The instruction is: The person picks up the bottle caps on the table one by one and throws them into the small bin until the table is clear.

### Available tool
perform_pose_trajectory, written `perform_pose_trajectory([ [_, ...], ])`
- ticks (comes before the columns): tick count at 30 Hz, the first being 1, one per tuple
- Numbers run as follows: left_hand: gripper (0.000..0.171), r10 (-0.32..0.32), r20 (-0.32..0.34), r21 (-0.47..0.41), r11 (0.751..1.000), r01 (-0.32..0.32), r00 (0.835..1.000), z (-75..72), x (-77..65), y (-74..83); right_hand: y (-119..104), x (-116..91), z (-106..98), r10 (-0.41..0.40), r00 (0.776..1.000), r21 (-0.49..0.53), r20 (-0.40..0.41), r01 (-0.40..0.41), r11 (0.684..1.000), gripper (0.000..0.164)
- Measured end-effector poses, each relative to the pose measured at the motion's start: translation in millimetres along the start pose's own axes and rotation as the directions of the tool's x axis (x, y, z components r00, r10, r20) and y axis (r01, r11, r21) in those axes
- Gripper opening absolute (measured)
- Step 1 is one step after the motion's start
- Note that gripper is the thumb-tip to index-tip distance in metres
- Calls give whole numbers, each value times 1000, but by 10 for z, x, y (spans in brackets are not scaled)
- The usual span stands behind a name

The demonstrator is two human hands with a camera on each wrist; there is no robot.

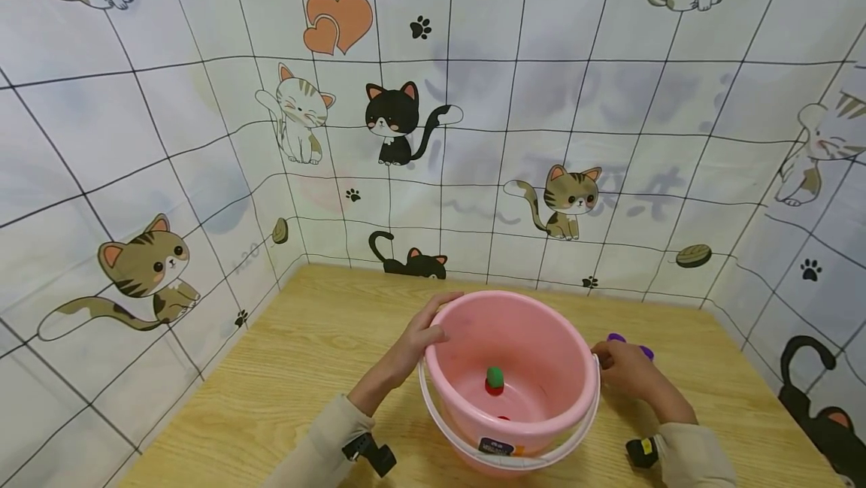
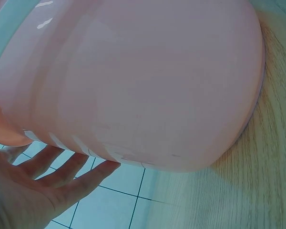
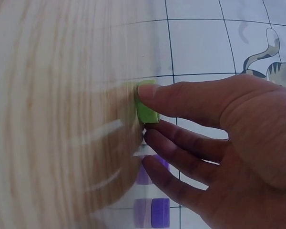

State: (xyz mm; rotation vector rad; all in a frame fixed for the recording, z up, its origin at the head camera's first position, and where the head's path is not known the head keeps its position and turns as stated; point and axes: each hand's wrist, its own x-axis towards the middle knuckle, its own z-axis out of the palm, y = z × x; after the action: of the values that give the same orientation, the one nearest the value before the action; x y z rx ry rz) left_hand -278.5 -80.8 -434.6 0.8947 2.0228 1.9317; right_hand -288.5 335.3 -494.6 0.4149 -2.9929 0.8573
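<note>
A pink bucket (image 1: 514, 435) with a white handle (image 1: 440, 416) stands on the wooden table. My left hand (image 1: 416, 337) holds its left rim, thumb over the edge; in the left wrist view the fingers (image 2: 62, 174) lie along the outer wall. Inside the bucket, a small green piece (image 1: 495, 377) shows above a red one (image 1: 495, 390), and a bit of red peeks over the near rim. Right of the bucket, my right hand (image 1: 629, 369) is low at the tabletop. Its thumb and forefinger pinch a small light-green block (image 3: 148, 107) in the right wrist view.
Purple pieces (image 3: 160, 213) lie on the table just beyond the right hand; in the head view a purple piece (image 1: 646, 353) shows past the knuckles. Wall cloth (image 1: 473, 202) printed with cats and grid lines closes off the table's (image 1: 325, 322) back and sides.
</note>
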Motion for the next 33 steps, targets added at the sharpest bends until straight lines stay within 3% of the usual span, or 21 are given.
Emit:
perform_pose_trajectory([
  [11,71,3,-4,-3,1000,-3,1000,0,-1,8,16,16,-20,-3,999,-71,-38,0,997,31],
  [33,71,-1,-3,-2,1000,1,1000,1,-7,4,-46,3,-14,8,1000,-30,-6,-8,1000,31],
])
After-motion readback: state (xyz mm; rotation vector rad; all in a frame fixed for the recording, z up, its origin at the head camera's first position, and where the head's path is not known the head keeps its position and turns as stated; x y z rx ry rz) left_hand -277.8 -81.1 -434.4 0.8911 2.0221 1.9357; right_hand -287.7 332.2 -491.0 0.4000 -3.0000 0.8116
